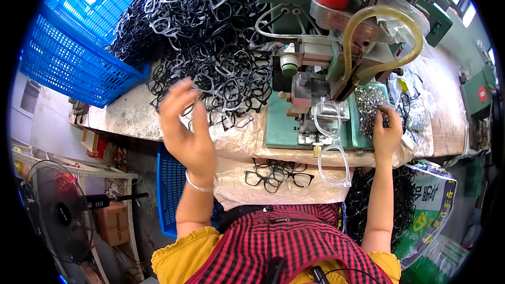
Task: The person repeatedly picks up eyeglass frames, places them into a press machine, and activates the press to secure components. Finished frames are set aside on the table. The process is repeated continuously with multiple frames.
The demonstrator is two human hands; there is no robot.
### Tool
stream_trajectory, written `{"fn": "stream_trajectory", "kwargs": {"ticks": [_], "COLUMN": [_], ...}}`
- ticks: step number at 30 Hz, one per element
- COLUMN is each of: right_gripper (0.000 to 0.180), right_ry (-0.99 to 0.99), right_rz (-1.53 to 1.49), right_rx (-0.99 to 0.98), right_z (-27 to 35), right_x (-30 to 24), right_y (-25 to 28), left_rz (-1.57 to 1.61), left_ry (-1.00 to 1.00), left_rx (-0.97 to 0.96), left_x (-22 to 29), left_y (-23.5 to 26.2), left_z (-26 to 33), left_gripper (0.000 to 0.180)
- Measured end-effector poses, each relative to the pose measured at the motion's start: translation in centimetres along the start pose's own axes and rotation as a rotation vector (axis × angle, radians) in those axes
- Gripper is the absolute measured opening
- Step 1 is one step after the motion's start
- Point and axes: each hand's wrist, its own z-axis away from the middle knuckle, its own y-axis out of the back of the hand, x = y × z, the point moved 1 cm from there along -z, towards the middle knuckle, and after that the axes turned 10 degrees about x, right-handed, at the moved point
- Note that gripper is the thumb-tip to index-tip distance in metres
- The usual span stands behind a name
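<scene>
My left hand (187,131) is raised at the near edge of a large heap of black and grey eyeglass frames (210,52). Its fingers are apart, slightly smeared, and nothing shows in them. At the right, my right hand (388,129) reaches into a green tray (363,139) of small shiny metal pieces (370,100). Its thumb and fingers are curled together among the pieces; whatever they pinch is too small to make out. Between the hands, a clear eyeglass frame (333,149) rests in the green bench machine (302,94), one rim hanging over the front edge, with neither hand touching it.
Several black eyeglass frames (279,174) lie at the table's front. Blue crates (79,58) stand at the far left, and another blue bin (167,194) sits below the table. A hose (381,9) loops over the machine. A sack of dark frames (426,200) is at lower right, a fan (58,210) at lower left.
</scene>
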Motion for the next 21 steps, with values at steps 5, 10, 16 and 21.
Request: {"fn": "stream_trajectory", "kwargs": {"ticks": [5,10,16,21], "right_gripper": [0.011,0.013,0.013,0.012], "right_ry": [-0.163,-0.258,-0.275,-0.348], "right_rz": [-0.223,-0.311,-0.115,-0.298], "right_rx": [-0.012,-0.048,0.051,0.057], "right_z": [-1.1,-0.1,3.6,4.8], "right_x": [-1.5,-1.0,1.6,-0.5], "right_y": [-2.0,-2.0,4.4,6.1], "left_rz": [-0.399,-0.402,-0.144,0.488], "left_ry": [-0.231,-0.008,0.02,0.584], "left_rx": [-0.348,-0.668,-0.251,0.031], "left_x": [-2.2,-12.2,-10.9,-8.0], "left_y": [-4.5,-10.0,-5.0,-2.9], "left_z": [-3.0,4.9,2.1,1.2], "left_gripper": [0.017,0.015,0.01,0.01]}}
